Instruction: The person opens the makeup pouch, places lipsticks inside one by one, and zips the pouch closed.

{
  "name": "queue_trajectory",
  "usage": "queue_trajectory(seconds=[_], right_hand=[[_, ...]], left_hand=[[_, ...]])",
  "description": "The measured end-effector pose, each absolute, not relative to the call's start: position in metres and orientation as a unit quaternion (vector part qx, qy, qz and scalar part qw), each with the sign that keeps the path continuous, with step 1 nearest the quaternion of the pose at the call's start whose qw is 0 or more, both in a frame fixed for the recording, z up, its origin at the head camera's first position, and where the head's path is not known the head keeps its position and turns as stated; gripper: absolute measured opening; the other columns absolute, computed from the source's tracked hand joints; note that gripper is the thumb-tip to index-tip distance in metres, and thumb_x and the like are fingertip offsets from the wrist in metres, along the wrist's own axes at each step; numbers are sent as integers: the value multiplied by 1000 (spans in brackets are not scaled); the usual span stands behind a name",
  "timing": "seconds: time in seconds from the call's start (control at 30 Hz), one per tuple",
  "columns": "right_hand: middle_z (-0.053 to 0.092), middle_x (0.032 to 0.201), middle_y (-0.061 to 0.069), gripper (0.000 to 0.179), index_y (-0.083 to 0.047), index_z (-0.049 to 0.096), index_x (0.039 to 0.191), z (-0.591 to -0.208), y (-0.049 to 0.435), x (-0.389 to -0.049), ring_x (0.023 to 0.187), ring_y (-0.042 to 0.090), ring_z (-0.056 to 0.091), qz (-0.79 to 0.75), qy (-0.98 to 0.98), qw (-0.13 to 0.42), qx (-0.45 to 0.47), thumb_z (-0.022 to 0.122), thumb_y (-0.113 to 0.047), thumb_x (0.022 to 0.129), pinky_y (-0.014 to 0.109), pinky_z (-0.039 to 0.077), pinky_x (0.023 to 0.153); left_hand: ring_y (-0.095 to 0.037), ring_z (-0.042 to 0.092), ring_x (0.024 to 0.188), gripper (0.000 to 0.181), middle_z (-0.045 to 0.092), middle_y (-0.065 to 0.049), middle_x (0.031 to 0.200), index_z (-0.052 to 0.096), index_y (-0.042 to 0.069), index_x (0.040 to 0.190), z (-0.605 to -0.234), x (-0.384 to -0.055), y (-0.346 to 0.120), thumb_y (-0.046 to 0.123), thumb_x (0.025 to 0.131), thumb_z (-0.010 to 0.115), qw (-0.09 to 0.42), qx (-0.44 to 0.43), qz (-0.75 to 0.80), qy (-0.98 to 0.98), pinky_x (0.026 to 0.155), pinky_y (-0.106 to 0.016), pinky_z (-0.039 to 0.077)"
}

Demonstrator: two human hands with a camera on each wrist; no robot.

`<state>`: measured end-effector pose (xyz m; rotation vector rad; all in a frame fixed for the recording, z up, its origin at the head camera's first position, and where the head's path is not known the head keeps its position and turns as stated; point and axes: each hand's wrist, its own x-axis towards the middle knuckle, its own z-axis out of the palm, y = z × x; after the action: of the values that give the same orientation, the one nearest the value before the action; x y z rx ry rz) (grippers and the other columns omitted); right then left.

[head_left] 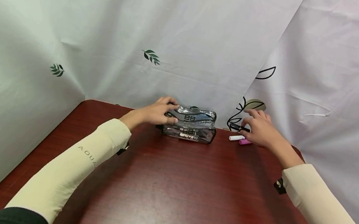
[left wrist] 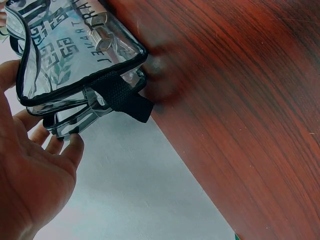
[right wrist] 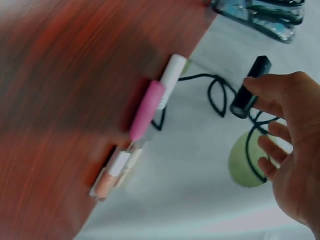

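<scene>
In the head view, a clear zip pouch with black piping and printed lettering stands at the table's back edge. My left hand grips its left end, thumb in front and fingers over the top. A dark strap tab sticks out from that end, and small items show through the plastic. To the right, my right hand pinches a black lipstick tube between thumb and fingers, raised above the table. Below this hand lie a white tube and a pink tube.
Past the pink tube, a peach-coloured lip gloss tube with a white cap lies near the table edge. The dark red wooden table meets a white printed cloth hanging behind it and along both sides.
</scene>
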<state>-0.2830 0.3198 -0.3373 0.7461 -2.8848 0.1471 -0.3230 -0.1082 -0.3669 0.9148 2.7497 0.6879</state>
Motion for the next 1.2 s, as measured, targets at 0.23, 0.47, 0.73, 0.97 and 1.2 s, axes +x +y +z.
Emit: queue_trajectory(seconds=[0.23, 0.47, 0.73, 0.97, 1.2], right_hand=[[55, 164, 30, 15, -2, 81, 104, -325, 297, -283, 145, 57, 48, 77, -949, 125, 279, 80, -15, 95, 75, 38, 110], [54, 165, 27, 16, -3, 83, 106, -318, 276, -286, 143, 53, 51, 97, -941, 130, 298, 81, -15, 97, 77, 39, 112], [53, 167, 25, 15, -4, 83, 106, -319, 253, -290, 147, 51, 49, 105, -938, 116, 310, 80, -14, 96, 76, 35, 118], [53, 167, 26, 21, -2, 83, 111, -322, 235, -290, 146, 51, 51, 102, -935, 116, 320, 78, -16, 97, 76, 37, 120], [52, 169, 25, 24, -2, 84, 117, -327, 223, -291, 147, 51, 50, 108, -936, 109, 316, 78, -20, 101, 75, 36, 121]], left_hand=[[-42, 26, 166, 79, 30, -18, 179, 39, 4, 176, -367, -322, -108, 44, 112, 64, 77, 307, 224, 922, 135, -64, 30], [-42, 25, 168, 78, 30, -18, 179, 39, 6, 176, -367, -323, -107, 43, 113, 64, 81, 304, 224, 922, 135, -64, 29], [-42, 26, 167, 77, 31, -18, 179, 40, 6, 176, -365, -322, -108, 43, 112, 64, 82, 303, 223, 923, 135, -64, 30], [-41, 26, 167, 76, 30, -17, 179, 39, 7, 176, -363, -319, -106, 43, 113, 64, 82, 298, 224, 924, 135, -64, 30], [-40, 26, 167, 77, 30, -16, 179, 40, 6, 176, -364, -320, -107, 43, 112, 64, 82, 299, 226, 924, 135, -63, 30]])
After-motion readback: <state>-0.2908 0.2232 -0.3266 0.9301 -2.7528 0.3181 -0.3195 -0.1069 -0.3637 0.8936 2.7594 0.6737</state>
